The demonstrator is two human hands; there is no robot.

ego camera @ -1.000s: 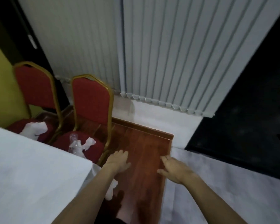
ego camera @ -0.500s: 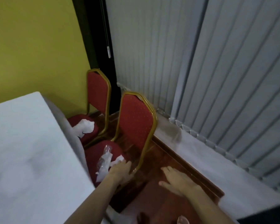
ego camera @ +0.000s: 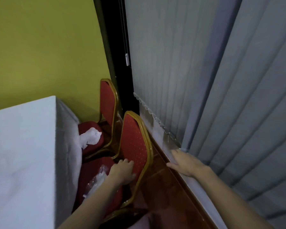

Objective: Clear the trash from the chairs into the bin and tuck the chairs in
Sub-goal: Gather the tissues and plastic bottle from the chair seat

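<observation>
Two red chairs with gold frames stand beside a white-clothed table (ego camera: 23, 146). The near chair (ego camera: 135, 142) has a clear plastic bottle (ego camera: 97, 179) lying on its seat, partly hidden by my left forearm. My left hand (ego camera: 122, 171) reaches over that seat, fingers apart, close to the backrest; whether it touches any trash is hidden. A crumpled white tissue (ego camera: 89, 138) lies on the seat of the far chair (ego camera: 108, 103). My right hand (ego camera: 186, 164) hovers open to the right, over the skirting by the blinds. No bin is in view.
Grey vertical blinds (ego camera: 205, 80) run along the right, with a pull cord (ego camera: 127, 58) hanging near the corner. A yellow-green wall (ego camera: 48, 47) stands behind the chairs. A strip of red-brown wooden floor (ego camera: 163, 195) lies between the chairs and the skirting.
The view has swung left and closed in on the chairs. My left hand has moved forward over the near chair's seat toward the backrest; my right hand has drifted toward the blinds.
</observation>
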